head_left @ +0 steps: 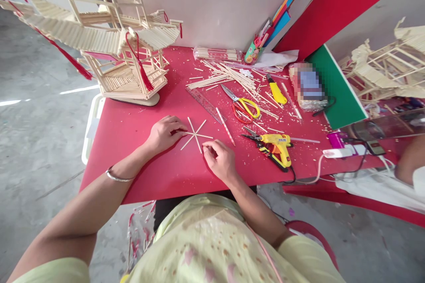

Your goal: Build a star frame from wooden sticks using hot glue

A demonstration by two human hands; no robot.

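Observation:
On the red tabletop lies a six-pointed star of thin wooden sticks, crossing at the middle. My left hand has its fingers pinched at the star's left tip. At the lower right tip, my right hand is also closed, thumb and fingers pressed together at the stick's end. Just beyond the star are a striped pencil and a clear ruler. To the right of them sit scissors with yellow and red handles, and a yellow hot glue gun beside black-and-yellow pliers.
A stick-built pagoda model with red tassels stands at the back left. Loose sticks, a yellow utility knife and a pen cup lie farther back. A power strip is at right, near another person's arm.

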